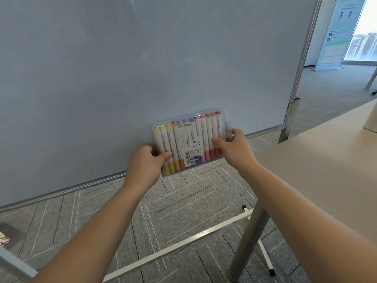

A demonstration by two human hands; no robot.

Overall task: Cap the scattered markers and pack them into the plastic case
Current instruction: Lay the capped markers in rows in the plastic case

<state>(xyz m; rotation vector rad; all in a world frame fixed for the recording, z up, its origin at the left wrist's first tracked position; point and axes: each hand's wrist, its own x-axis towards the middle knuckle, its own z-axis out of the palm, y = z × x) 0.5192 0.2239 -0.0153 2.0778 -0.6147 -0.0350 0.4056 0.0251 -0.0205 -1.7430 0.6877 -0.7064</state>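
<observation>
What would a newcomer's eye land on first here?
The clear case full of markers, yellow through purple to red, is held up mid-frame in front of a big whiteboard. The left hand grips its lower left corner and the right hand its right edge. A pale table fills the right side.

The clear plastic case [191,139], closed and tilted in the air, holds a row of capped markers [208,137].

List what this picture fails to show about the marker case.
Head view only:
Lower left corner of the plastic case: hidden by the left hand.
Whether its lid is latched: the right hand covers that edge.
Middle markers: barrels behind the label.
Label's fine print: too small.
</observation>
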